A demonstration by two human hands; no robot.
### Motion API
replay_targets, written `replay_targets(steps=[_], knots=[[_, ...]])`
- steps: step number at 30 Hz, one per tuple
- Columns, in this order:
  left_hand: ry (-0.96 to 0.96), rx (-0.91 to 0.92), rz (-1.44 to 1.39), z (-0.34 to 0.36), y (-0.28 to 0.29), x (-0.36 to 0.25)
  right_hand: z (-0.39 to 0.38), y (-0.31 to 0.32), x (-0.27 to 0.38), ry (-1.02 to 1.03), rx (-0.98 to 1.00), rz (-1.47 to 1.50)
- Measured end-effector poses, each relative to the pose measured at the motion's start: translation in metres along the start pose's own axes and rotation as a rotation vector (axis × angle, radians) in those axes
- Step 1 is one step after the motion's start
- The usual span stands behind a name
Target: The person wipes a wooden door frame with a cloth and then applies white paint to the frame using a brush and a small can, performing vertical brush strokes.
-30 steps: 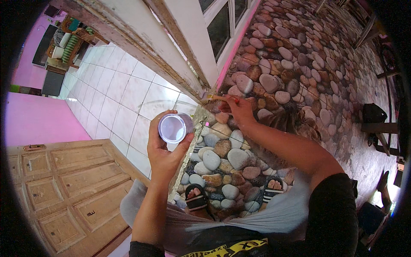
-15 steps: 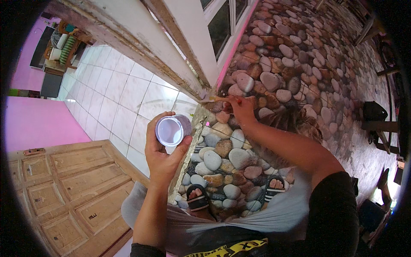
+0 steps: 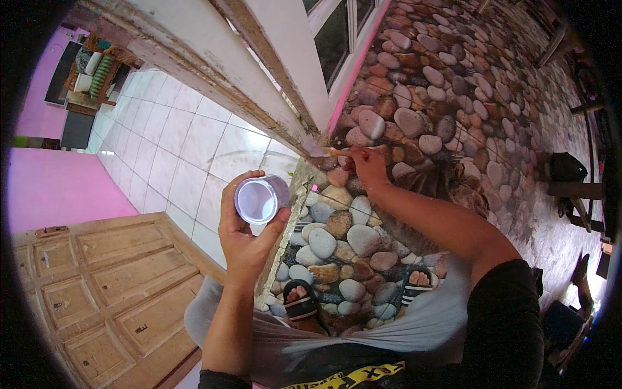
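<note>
My left hand [image 3: 245, 230] holds a small round can [image 3: 260, 199] of pale paint, its open top facing me, above the doorstep. My right hand [image 3: 367, 165] is stretched forward and grips a thin brush [image 3: 332, 152], whose tip rests against the bottom of the white wooden door frame [image 3: 259, 84]. The frame's lower edge is worn and chipped. My feet in black sandals [image 3: 300, 303] stand on the pebble-patterned floor [image 3: 414, 123] below.
A carved wooden door [image 3: 97, 285] stands open at the lower left. White floor tiles [image 3: 181, 149] run into a pink-walled room with a sofa [image 3: 91, 68] far left. A dark window [image 3: 337, 39] sits beside the frame. Dark furniture legs [image 3: 573, 188] stand at the right.
My left hand has tilted the can slightly and shifted it a little to the right. My right hand stays with the brush at the base of the frame.
</note>
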State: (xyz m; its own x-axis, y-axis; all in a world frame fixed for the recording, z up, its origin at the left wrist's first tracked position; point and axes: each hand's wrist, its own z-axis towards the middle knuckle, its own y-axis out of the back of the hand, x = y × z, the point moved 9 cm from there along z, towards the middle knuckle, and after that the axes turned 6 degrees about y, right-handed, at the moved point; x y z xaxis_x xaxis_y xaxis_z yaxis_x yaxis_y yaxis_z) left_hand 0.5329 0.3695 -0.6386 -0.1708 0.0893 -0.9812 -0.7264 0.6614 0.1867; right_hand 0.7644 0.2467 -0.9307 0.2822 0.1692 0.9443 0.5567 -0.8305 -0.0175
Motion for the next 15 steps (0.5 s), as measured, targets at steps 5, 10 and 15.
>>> replay_targets(steps=[5,10,15], knots=[[-0.018,0.013,0.014,0.0,-0.003,-0.006,0.011,-0.004,-0.019,-0.057,0.018,0.005],[0.021,-0.033,-0.019,-0.002,0.008,-0.001,-0.003,-0.04,0.003,0.016,0.098,0.202],[-0.008,0.003,-0.037,0.003,-0.005,-0.005,0.011,0.001,-0.013,-0.014,-0.002,-0.004]])
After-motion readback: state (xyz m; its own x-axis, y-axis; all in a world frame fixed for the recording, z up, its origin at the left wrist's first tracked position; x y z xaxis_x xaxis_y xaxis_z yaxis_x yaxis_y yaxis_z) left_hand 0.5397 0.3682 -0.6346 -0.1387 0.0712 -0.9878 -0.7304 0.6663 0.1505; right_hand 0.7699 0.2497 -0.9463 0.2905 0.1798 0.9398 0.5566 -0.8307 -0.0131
